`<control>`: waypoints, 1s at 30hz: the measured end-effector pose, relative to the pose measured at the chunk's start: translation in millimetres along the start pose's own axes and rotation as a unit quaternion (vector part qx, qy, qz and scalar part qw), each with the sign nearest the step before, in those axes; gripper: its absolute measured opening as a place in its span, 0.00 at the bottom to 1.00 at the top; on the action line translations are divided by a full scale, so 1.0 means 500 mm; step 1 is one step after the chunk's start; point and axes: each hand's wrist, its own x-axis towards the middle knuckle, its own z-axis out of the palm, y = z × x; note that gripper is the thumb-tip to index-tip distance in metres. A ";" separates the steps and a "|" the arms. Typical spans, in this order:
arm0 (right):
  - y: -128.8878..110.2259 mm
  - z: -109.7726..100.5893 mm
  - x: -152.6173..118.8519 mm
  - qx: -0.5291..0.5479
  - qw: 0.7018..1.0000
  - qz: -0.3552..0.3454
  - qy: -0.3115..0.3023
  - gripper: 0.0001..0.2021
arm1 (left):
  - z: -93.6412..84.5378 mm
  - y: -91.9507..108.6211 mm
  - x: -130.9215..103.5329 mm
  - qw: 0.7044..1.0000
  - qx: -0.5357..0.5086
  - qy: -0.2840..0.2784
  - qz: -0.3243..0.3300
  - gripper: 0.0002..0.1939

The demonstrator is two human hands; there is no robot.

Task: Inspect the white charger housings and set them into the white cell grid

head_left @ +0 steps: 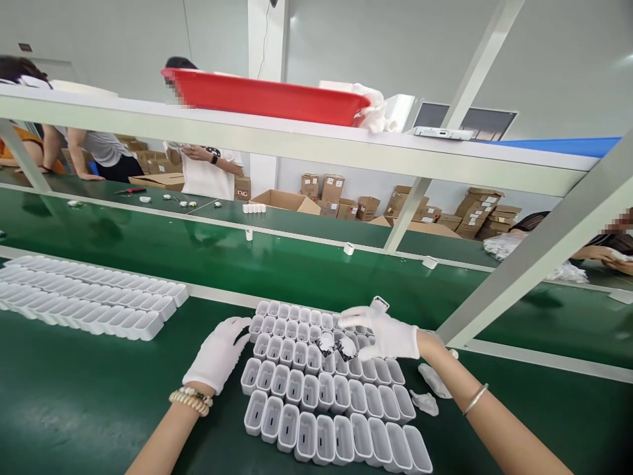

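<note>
Rows of small white open-topped cases (325,439) stand on the green table in front of me. At the left end of the back rows is my left hand (217,353), in a white glove, its fingertips against the outer cases and its thumb apart. Over the right part of the back rows reaches my right hand (383,331), also gloved, with fingers spread and nothing visible in it. Two round white parts with dark patterned edges, one (347,348) beside the right thumb and another (326,343) to its left, rest on top of the cases.
More white cases (133,323) stand in rows at the left. Crumpled white gloves (428,402) lie right of the cases. A green conveyor (297,254) runs behind, under a shelf with a red tray (267,99). A slanted metal post (534,244) rises at the right. People work beyond.
</note>
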 end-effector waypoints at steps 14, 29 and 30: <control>-0.031 0.028 -0.020 0.143 0.989 0.021 -0.022 0.26 | 0.003 0.024 -0.009 0.995 -0.068 0.046 0.058 0.14; -0.298 0.083 -0.048 0.390 0.913 0.109 0.043 0.29 | -0.026 0.127 -0.107 0.919 -0.279 0.122 0.251 0.17; -0.301 0.090 -0.056 0.353 0.929 0.089 0.065 0.26 | -0.026 0.128 -0.110 0.917 -0.277 0.117 0.264 0.18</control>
